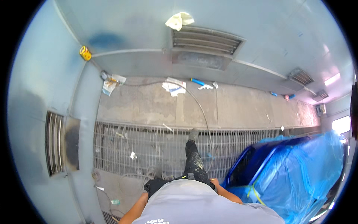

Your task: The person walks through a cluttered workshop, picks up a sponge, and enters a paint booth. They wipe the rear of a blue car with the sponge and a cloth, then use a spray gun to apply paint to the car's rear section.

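**Walking the grate beside the masked blue car**

The floor grate [156, 145] serves as the landmark; it runs as a long metal band across the spray booth floor, and the person stands on it, one paint-spattered trouser leg [194, 160] stepping forward over its bars. Just right of the grate's near end sits a blue car [257, 164], wrapped in blue plastic sheeting [309, 168], probably to keep paint off everything but the exposed panel; only the dark blue edge around a window shows bare. The right hand [214, 182] rests at the hip, close to the car's bare edge; its fingers are tucked against the waistband and I cannot tell whether they are curled or spread. The left forearm [136, 209] hangs down on the other side, its hand hidden behind the grey shirt [194, 205], so its fingers cannot be judged either. A thin hose [203, 112] curves from the concrete strip beyond the grate down across the bars toward the person's feet. On that far strip lie crumpled papers [173, 87] and a blue tool [197, 81]; above it a wall vent [205, 41] holds a rag [179, 20]; a yellow tape roll [85, 53] sits on a ledge to the far left.
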Demonstrator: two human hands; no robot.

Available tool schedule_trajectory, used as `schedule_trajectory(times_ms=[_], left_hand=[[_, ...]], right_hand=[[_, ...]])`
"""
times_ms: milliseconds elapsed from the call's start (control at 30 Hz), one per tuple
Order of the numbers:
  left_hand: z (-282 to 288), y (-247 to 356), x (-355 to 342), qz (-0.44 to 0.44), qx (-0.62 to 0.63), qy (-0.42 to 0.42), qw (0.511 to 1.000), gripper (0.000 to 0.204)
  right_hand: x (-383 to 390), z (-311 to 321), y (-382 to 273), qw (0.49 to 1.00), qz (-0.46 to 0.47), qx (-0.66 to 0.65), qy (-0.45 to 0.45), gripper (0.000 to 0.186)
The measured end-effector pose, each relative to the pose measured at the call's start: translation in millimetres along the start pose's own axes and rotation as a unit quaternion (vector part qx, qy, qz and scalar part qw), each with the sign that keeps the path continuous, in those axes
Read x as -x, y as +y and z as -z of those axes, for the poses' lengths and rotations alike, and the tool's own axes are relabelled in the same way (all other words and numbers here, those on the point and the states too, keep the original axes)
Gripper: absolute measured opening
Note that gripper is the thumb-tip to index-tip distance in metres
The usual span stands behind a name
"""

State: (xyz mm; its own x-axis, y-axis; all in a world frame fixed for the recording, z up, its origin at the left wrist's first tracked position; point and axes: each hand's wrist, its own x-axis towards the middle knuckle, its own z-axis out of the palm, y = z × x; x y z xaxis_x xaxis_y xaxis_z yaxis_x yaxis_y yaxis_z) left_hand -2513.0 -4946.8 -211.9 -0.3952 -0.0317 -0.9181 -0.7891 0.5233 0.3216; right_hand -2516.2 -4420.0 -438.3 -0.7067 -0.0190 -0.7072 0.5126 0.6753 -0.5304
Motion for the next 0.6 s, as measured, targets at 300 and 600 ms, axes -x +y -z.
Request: schedule_trajectory(times_ms=[300, 600], left_hand=[[65.1, 357.0, -53.2, 0.065, 0.049, -0.044, 0.996, 0.055], [149.1, 721.9, -174.6, -0.317, -0.071, 0.136, 0.936, 0.062]], right_hand=[[-236.3, 245.4, -106.0, 0.912, 0.07, 0.402, 0.035, 0.027], [-242.9, 398.3, -217.6, 0.826, -0.073, -0.485, 0.278, 0.014]])
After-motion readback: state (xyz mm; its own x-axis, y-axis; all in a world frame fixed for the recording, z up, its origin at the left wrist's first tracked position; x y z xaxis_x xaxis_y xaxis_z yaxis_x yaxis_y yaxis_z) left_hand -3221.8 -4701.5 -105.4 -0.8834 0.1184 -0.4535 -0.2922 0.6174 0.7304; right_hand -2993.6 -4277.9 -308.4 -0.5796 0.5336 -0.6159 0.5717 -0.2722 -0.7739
